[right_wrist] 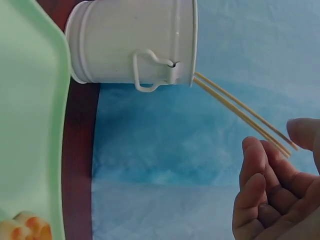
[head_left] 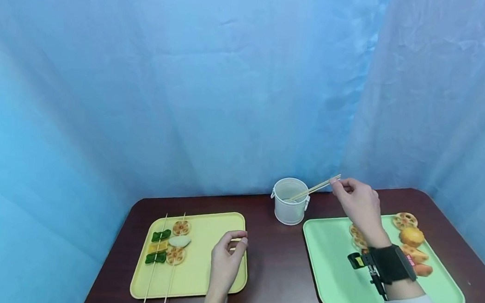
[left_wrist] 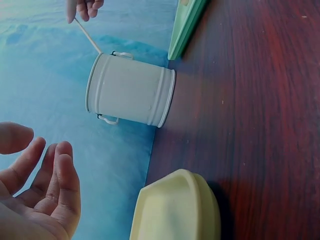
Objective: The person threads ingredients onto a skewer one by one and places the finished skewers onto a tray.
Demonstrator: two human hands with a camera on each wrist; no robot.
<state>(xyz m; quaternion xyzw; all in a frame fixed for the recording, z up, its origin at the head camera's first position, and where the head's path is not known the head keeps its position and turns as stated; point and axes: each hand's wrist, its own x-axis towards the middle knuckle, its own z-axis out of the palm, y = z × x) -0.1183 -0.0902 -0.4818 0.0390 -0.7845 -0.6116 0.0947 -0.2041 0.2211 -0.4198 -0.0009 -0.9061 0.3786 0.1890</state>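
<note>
Several thin wooden skewers point(head_left: 317, 187) point(right_wrist: 235, 110) lean out over the rim of a white bucket point(head_left: 289, 212) point(left_wrist: 127, 90) with small side handles. My right hand point(head_left: 358, 202) point(right_wrist: 280, 185) is at their upper ends, thumb and index finger on either side of them; I cannot tell whether it pinches one. My left hand point(head_left: 226, 259) point(left_wrist: 42, 187) hovers by the right side of the yellow tray point(head_left: 205, 279), fingers loosely curled with nothing in them. On that tray lie two loaded skewers, one with green pieces point(head_left: 155, 257) around a yellow piece, another with lotus root slices point(head_left: 175, 256) around a whitish piece point(head_left: 179, 241).
A green tray point(head_left: 331, 268) lies on the right, partly under my right forearm. It bears more lotus root slices point(head_left: 405, 220), a round orange-yellow piece point(head_left: 411, 236) and other food pieces. The dark wooden table point(head_left: 274, 269) ends at a blue curtain point(head_left: 229, 99) behind the bucket.
</note>
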